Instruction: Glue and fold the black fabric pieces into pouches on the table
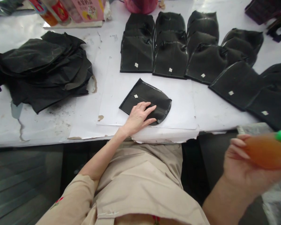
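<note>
My left hand lies with its fingers spread on a black fabric piece, which has a small white tag near its straight edge and a curved far side. Over at the right, my right hand is wrapped round a bottle of orange-brown liquid with a green cap, held tilted beyond the table's front edge. Several rows of similar black pieces overlap across the back and right of the table, with white tags showing on the front ones.
A loose heap of black fabric covers the left of the table. Bottles and a pink box stand at the back left. A pink container is at the back middle, and dark items lie at the back right.
</note>
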Demonstrator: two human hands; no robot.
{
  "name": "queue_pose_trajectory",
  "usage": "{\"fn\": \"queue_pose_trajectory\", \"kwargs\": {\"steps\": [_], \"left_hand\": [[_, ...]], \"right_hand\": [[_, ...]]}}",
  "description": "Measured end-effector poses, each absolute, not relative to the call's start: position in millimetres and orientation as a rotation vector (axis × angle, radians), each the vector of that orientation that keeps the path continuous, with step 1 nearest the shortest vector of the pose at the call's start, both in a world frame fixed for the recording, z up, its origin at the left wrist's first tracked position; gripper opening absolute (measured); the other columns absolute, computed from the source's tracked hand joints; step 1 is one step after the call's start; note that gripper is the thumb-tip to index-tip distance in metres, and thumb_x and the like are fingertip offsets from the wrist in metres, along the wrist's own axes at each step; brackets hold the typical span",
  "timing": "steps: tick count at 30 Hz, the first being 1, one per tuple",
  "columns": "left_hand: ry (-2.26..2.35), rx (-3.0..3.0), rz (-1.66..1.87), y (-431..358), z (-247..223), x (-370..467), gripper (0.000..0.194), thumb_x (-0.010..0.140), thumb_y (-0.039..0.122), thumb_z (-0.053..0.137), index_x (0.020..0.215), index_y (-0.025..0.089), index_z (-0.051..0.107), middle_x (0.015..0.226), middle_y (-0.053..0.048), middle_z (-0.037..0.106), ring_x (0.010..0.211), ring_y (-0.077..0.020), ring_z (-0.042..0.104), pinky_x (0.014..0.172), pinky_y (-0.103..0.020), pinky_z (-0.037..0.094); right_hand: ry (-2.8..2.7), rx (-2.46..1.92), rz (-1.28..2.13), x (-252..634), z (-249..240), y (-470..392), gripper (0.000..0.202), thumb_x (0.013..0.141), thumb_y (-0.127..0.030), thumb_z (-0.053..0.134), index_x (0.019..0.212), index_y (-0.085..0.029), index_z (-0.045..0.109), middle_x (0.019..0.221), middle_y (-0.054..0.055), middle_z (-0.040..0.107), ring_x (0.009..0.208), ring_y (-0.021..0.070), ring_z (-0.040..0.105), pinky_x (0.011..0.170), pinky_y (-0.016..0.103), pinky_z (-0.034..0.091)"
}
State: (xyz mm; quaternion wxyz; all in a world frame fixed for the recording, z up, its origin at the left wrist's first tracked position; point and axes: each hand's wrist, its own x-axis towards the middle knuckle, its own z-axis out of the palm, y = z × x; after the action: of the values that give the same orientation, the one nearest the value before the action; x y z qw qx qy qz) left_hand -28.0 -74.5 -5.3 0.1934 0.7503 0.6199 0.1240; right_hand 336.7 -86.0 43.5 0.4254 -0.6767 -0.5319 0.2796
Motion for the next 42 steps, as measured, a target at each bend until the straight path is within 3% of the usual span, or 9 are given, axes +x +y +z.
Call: {"fn": "queue_pose_trajectory", "kwargs": {"steps": [2,4,8,13,17,20,29,35,42], "left_hand": [[1.609,2.154,0.342,-76,-4,-39,0.052,0.094,0.043,0.066,0.142,0.026,0.058,0.151,-0.012,0.05,0.139,-0.03,0.044,0.111,-0.046,0.04],[1.571,2.2,0.332,-77,-4,-45,0.054,0.09,0.044,0.071,0.14,0.028,0.06,0.152,-0.012,0.05,0.138,-0.0305,0.044,0.111,-0.047,0.039],[1.667,2.267,0.291,-75,-8,-34,0.056,0.088,0.047,0.072,0.139,0.027,0.061,0.146,-0.015,0.053,0.131,-0.0336,0.048,0.105,-0.049,0.041],[1.767,2.333,0.225,-72,-10,-8,0.057,0.089,0.053,0.068,0.138,0.023,0.062,0.14,-0.02,0.054,0.123,-0.0364,0.052,0.096,-0.049,0.042],[1.834,2.334,0.179,-73,-9,4,0.058,0.09,0.055,0.066,0.138,0.022,0.061,0.14,-0.021,0.054,0.12,-0.0365,0.053,0.092,-0.047,0.042],[1.855,2.33,0.158,-74,-8,7,0.058,0.091,0.056,0.064,0.138,0.023,0.061,0.141,-0.021,0.054,0.12,-0.0364,0.052,0.092,-0.047,0.042],[1.878,2.314,0.138,-75,-9,10,0.059,0.091,0.057,0.063,0.138,0.022,0.061,0.142,-0.022,0.052,0.12,-0.037,0.052,0.091,-0.047,0.042],[1.885,2.265,0.131,-76,-6,10,0.059,0.091,0.055,0.064,0.14,0.023,0.06,0.143,-0.021,0.051,0.121,-0.0364,0.051,0.092,-0.046,0.042],[1.897,2.235,0.126,-75,-5,12,0.059,0.091,0.055,0.064,0.14,0.023,0.059,0.144,-0.021,0.05,0.122,-0.0368,0.051,0.092,-0.047,0.043]], "right_hand": [[-1.063,-1.428,1.007,321,27,-89,0.064,0.1,-0.066,0.028,0.133,-0.026,0.066,0.121,0.017,0.07,0.099,0.0324,0.074,0.053,0.039,0.052],[-0.89,-1.368,1.097,301,13,-98,0.049,0.094,-0.063,0.052,0.121,-0.025,0.07,0.113,0.013,0.071,0.086,0.0271,0.073,0.052,0.035,0.053],[-0.78,-1.35,1.197,267,7,-118,0.048,0.083,-0.054,0.074,0.116,-0.02,0.065,0.11,0.009,0.068,0.073,0.0195,0.068,0.049,0.028,0.052],[-0.957,-1.495,0.945,253,7,-131,0.057,0.073,-0.037,0.087,0.121,-0.021,0.061,0.11,0.007,0.065,0.084,0.0198,0.067,0.06,0.03,0.058],[-1.172,-1.561,0.781,253,2,-138,0.066,0.065,-0.035,0.092,0.122,-0.02,0.061,0.114,0.007,0.065,0.094,0.0224,0.068,0.081,0.038,0.06],[-1.293,-1.566,0.728,253,-3,-143,0.07,0.064,-0.035,0.093,0.124,-0.021,0.06,0.117,0.008,0.064,0.101,0.0245,0.067,0.088,0.041,0.059],[-1.608,-1.516,0.495,251,-5,-142,0.064,0.072,-0.037,0.09,0.125,-0.021,0.06,0.111,0.01,0.064,0.101,0.0249,0.066,0.079,0.038,0.061],[-1.749,-1.408,0.376,253,-5,-141,0.068,0.071,-0.031,0.091,0.13,-0.022,0.059,0.114,0.011,0.064,0.105,0.0282,0.065,0.088,0.048,0.059],[-1.802,-1.39,0.306,254,2,-142,0.069,0.071,-0.03,0.091,0.131,-0.022,0.059,0.114,0.012,0.063,0.103,0.0281,0.066,0.087,0.047,0.059]]}}
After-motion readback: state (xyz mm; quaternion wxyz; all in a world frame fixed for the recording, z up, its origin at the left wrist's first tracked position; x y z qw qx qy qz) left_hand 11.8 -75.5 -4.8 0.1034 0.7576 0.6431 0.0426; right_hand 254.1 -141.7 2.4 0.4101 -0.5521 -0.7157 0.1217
